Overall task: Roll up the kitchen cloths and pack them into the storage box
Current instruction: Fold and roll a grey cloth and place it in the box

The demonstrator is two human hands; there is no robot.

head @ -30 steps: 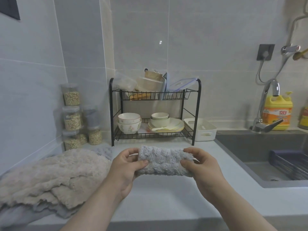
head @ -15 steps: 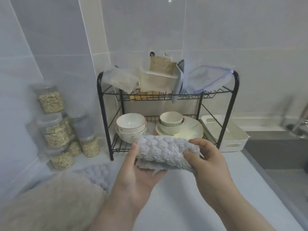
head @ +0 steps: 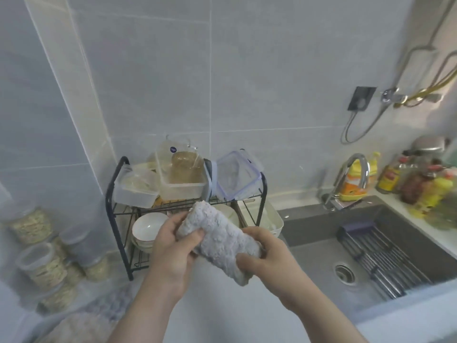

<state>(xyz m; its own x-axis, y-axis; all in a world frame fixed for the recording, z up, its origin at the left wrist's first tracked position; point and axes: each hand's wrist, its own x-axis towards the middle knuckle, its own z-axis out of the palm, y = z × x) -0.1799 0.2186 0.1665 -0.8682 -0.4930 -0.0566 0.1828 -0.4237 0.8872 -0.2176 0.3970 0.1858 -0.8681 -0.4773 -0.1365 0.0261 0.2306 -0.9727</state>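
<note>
Rolled grey cloth [head: 220, 240] up off the counter [head: 217, 315], tilted before the dish rack [head: 108, 196]; left hand [head: 170, 246] grips its top end, right hand [head: 262, 258] wraps the lower, likely so the roll holds tight; white storage box [head: 278, 222] sits just behind.

Grey tiled wall [head: 259, 78] (sink [head: 312, 227] rightward)

Blurred cloth pile [head: 79, 328] at bottom edge
</note>
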